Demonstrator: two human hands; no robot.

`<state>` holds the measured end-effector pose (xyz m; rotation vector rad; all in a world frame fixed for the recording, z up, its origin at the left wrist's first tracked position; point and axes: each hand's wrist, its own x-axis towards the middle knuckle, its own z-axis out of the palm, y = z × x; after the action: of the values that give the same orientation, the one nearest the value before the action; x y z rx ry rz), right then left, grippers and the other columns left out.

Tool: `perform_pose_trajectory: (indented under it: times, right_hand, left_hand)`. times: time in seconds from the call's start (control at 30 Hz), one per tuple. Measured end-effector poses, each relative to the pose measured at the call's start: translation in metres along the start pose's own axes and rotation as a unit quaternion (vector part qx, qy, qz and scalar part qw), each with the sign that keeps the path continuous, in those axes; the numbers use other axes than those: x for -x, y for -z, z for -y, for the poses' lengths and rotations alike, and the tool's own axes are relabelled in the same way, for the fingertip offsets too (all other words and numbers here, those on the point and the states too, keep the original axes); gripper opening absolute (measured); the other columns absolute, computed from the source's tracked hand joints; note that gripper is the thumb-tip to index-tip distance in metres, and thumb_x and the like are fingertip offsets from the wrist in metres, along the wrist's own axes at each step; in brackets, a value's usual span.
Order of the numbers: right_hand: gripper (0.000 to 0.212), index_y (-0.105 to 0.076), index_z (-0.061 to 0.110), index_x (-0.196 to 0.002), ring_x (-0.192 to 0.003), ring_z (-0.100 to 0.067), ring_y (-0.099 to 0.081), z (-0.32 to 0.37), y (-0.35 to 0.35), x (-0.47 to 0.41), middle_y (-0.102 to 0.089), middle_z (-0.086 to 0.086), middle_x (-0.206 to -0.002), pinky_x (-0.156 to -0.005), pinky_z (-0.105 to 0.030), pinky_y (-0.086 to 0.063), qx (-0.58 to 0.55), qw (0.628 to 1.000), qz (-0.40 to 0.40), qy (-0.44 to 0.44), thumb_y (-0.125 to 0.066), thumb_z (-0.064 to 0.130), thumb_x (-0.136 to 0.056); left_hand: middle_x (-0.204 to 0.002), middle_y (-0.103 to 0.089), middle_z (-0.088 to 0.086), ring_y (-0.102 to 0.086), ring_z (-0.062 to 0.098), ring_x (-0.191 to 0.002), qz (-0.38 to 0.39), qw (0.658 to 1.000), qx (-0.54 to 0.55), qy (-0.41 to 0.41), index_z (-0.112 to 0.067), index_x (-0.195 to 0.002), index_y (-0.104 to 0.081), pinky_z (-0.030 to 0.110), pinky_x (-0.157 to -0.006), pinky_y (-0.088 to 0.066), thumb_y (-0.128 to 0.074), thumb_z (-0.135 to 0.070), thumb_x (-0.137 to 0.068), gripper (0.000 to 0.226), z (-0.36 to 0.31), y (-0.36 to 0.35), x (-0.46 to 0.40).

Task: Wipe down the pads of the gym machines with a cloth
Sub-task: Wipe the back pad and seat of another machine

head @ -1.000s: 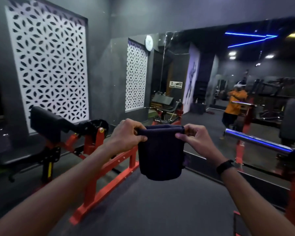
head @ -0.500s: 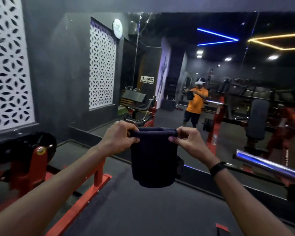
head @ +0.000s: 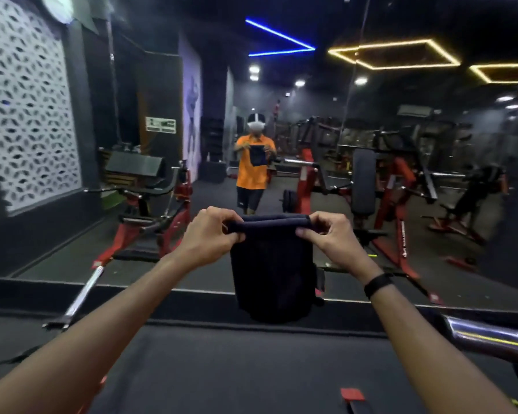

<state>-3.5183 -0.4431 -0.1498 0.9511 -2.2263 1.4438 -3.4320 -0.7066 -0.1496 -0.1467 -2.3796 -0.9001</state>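
A dark folded cloth hangs in front of me at chest height. My left hand pinches its top left corner and my right hand pinches its top right corner, stretching the upper edge flat between them. A black band sits on my right wrist. A wall mirror ahead reflects red gym machines; one shows a tall black upright pad, another a black angled pad. No pad is within reach of the cloth.
The mirror's base ledge runs across the floor ahead. A chrome bar juts in at lower right, and another chrome bar lies at lower left. The mirror shows a person in an orange shirt. Dark rubber floor lies below.
The view has swung right, from the red machine with the black pad at left to facing the mirror. Both hands still hold the cloth the same way.
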Motion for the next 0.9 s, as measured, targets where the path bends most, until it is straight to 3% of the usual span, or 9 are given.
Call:
perform_pose_trajectory:
  times: [0.2,0.37,0.57,0.7,0.8,0.9]
  right_hand:
    - [0.014,-0.065,0.003,-0.080,-0.070,-0.012,-0.058,-0.097,-0.005,-0.121,-0.064,-0.005,-0.075,-0.064,-0.033,-0.048,-0.098,0.986,-0.124,-0.045,-0.077,0.008,-0.086]
    - [0.011,-0.064,0.010,-0.078,-0.070,-0.013,-0.057,-0.153,0.015,-0.213,-0.066,0.001,-0.073,-0.065,-0.028,-0.045,-0.162,0.962,-0.207,-0.073,-0.071,0.018,-0.075]
    - [0.014,-0.061,-0.001,-0.082,-0.061,-0.006,-0.054,-0.245,0.070,-0.275,-0.060,-0.006,-0.072,-0.056,-0.018,-0.043,-0.095,0.972,-0.198,-0.085,-0.073,0.008,-0.079]
    - [0.016,-0.062,0.003,-0.079,-0.066,-0.012,-0.052,-0.319,0.122,-0.294,-0.059,-0.009,-0.073,-0.058,-0.022,-0.042,-0.025,0.966,-0.226,-0.120,-0.076,0.011,-0.077]
    - [0.016,-0.061,0.005,-0.077,-0.070,-0.017,-0.053,-0.375,0.168,-0.304,-0.060,-0.009,-0.072,-0.062,-0.027,-0.043,0.024,0.949,-0.275,-0.154,-0.074,-0.002,-0.083]
    - [0.014,-0.060,0.001,-0.079,-0.065,-0.011,-0.056,-0.410,0.219,-0.316,-0.061,-0.005,-0.070,-0.059,-0.023,-0.045,0.062,0.926,-0.323,-0.185,-0.070,-0.008,-0.085]
  left_hand:
    - [-0.071,-0.063,-0.013,-0.055,0.009,-0.062,0.011,0.998,0.035,-0.056,-0.051,-0.071,-0.058,0.040,-0.069,-0.055,-0.079,-0.018,-0.071,0.040,0.050,-0.078,-0.164]
    - [-0.075,-0.062,-0.019,-0.056,-0.001,-0.066,0.026,0.993,0.073,-0.089,-0.038,-0.080,-0.061,0.023,-0.065,-0.047,-0.077,-0.004,-0.079,0.037,0.057,-0.134,-0.284]
    - [-0.079,-0.068,-0.008,-0.065,0.015,-0.072,0.077,0.983,0.114,-0.123,-0.041,-0.077,-0.059,0.041,-0.072,-0.056,-0.074,-0.022,-0.074,0.025,0.084,-0.241,-0.401]
    - [-0.076,-0.067,-0.011,-0.063,0.014,-0.070,0.132,0.968,0.147,-0.158,-0.034,-0.082,-0.064,0.040,-0.073,-0.056,-0.077,-0.019,-0.076,0.021,0.084,-0.340,-0.470]
    - [-0.074,-0.068,-0.010,-0.061,0.012,-0.066,0.182,0.944,0.192,-0.197,-0.036,-0.079,-0.063,0.038,-0.070,-0.055,-0.071,-0.027,-0.070,0.015,0.070,-0.423,-0.525]
    - [-0.070,-0.065,-0.011,-0.058,0.011,-0.062,0.234,0.919,0.219,-0.231,-0.041,-0.073,-0.059,0.035,-0.067,-0.052,-0.074,-0.020,-0.073,0.026,0.037,-0.491,-0.583]
